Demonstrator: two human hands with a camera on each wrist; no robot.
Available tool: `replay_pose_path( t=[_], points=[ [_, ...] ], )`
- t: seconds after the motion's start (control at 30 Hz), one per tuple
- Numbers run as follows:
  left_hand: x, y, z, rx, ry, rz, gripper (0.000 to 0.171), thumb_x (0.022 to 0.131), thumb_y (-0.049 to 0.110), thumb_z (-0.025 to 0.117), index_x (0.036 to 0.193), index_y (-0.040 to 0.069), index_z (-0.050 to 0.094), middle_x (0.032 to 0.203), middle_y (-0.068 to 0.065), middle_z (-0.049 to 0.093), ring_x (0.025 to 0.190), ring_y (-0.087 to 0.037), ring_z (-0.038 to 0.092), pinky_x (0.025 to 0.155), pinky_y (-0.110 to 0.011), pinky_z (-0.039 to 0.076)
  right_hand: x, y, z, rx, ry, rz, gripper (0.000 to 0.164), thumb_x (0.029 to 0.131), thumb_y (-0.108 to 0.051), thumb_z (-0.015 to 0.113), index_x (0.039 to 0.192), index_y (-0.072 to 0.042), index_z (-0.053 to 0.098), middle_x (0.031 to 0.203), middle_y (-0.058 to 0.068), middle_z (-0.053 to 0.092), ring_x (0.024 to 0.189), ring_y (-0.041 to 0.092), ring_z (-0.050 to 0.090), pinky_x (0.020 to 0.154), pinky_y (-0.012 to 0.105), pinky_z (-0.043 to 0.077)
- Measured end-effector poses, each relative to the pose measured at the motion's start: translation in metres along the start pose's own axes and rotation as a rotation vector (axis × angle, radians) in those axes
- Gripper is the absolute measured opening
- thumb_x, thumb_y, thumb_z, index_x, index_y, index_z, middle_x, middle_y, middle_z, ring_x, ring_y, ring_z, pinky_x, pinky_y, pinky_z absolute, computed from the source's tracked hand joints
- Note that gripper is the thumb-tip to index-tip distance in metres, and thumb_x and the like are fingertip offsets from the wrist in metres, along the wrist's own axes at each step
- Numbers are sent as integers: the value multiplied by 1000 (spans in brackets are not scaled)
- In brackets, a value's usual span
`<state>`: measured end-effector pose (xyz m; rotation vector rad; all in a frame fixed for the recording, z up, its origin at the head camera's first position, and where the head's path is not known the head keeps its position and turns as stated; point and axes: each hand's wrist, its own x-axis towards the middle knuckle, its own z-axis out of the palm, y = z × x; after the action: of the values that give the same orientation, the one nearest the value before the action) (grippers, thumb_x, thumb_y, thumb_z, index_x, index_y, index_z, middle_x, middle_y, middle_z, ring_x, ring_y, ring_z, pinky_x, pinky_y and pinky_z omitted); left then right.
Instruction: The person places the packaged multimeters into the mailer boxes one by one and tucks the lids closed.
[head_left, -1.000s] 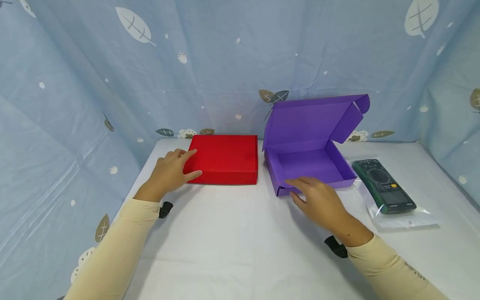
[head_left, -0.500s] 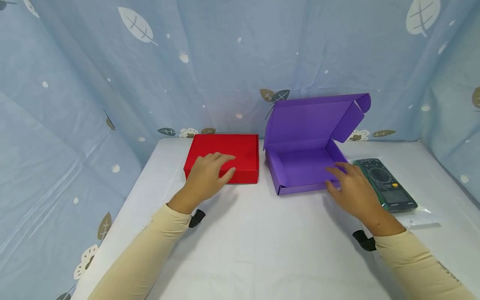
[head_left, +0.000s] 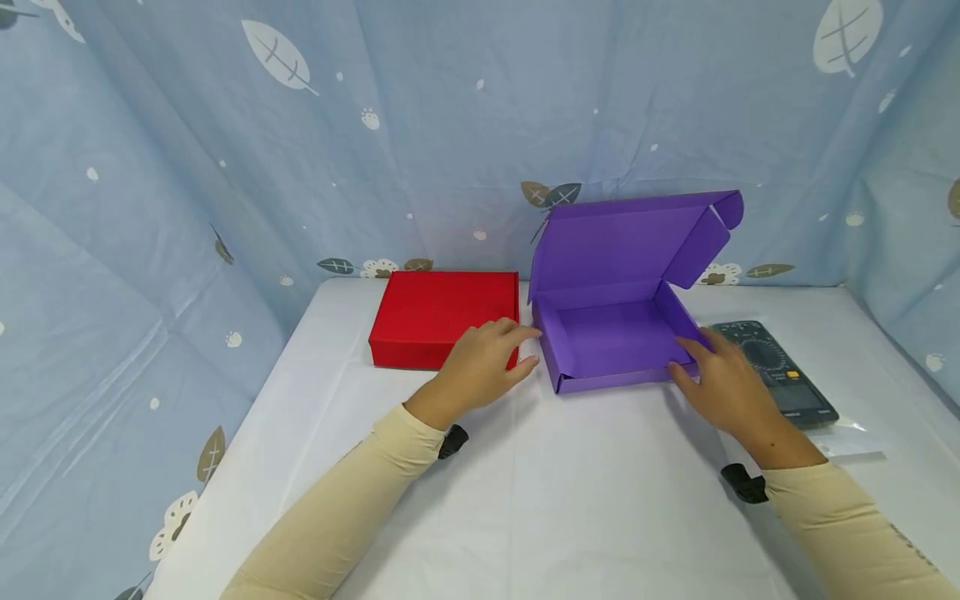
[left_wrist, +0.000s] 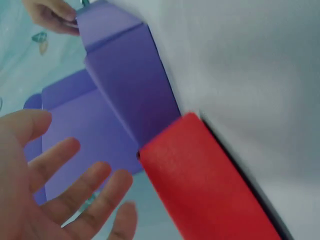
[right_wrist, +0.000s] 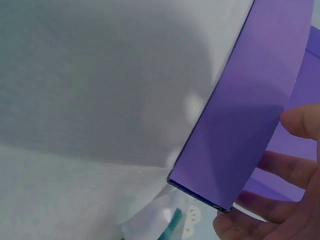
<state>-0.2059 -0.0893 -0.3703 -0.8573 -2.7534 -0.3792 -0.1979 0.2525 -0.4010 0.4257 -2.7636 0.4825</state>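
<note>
Purple mailer box (head_left: 622,296) sits lid-up on the table (head_left: 577,492), right of a red box (head_left: 435,312); left hand (head_left: 480,367) spreads near the purple left wall, right hand (head_left: 726,387) spreads at the purple front-right corner.

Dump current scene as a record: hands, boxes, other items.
left hand: fingers spread, holding nothing, near the red box's right end
right hand: at the purple box's front right corner; grip unclear
red box: closed, left of purple box
purple box: lid raised, no contents visible
multimeter: right of purple box, partly hidden by right hand
clear bag: at the multimeter's near end
</note>
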Motion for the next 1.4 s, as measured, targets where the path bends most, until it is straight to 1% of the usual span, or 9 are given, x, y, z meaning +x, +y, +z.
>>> replay_pose_path(
  t=[0.1,0.2,0.3,0.37,0.5,0.7,1.0,1.23,1.4],
  points=[
    [3,6,6,-18,-69,25,41,97,36,64,136,23,62,135,-6,61,120,-22,62,92,-41,54,-2,1,1,5,-10,0,42,92,-13,66,123,15,61,135,45,45,120,64,46,96,75,39],
    [5,10,11,-40,-143,25,42,98,37,63,139,24,61,145,-9,54,130,-26,57,100,-45,52,-2,2,2,4,-5,-11,42,92,-13,67,122,15,62,135,46,45,120,64,46,95,74,40],
    [4,12,16,-51,-193,20,42,99,38,62,139,26,61,148,-9,52,132,-27,55,103,-46,50,-3,1,3,3,6,-25,41,90,-13,68,119,15,63,133,47,47,119,65,47,95,74,40],
    [3,13,18,-53,-208,24,41,98,37,62,138,26,61,147,-9,53,131,-27,56,103,-46,50,-5,0,4,0,13,-37,40,89,-13,69,117,15,64,131,47,48,118,64,47,95,73,40],
    [1,13,20,-47,-211,36,40,99,35,61,138,25,62,143,-7,56,129,-26,57,103,-44,50,-7,-3,3,-11,9,-50,39,88,-14,71,116,14,66,130,46,49,118,64,48,96,72,40],
    [-3,12,20,-65,-194,37,38,100,30,61,137,23,63,143,-5,58,132,-24,56,106,-44,48,-11,-8,0,-24,-27,-15,40,89,-15,70,119,12,65,132,45,48,120,63,47,97,73,39],
    [-8,10,22,-37,-152,61,35,99,29,62,134,23,65,139,-4,61,128,-23,59,100,-42,53,-17,-9,-8,0,-61,28,41,94,-19,65,124,8,62,134,41,49,123,61,46,97,73,39],
    [-12,11,22,-36,-161,55,36,98,29,63,134,24,65,140,-5,60,127,-24,60,96,-42,54,-20,7,-16,10,-14,49,42,95,-19,64,127,7,60,135,39,50,124,59,44,99,74,36],
    [-17,12,20,-23,-157,52,36,98,29,63,134,25,65,141,-5,60,127,-25,60,96,-44,54,-20,25,-21,-40,20,48,44,92,-17,65,127,8,59,132,38,50,119,59,46,97,73,37]
  ],
)
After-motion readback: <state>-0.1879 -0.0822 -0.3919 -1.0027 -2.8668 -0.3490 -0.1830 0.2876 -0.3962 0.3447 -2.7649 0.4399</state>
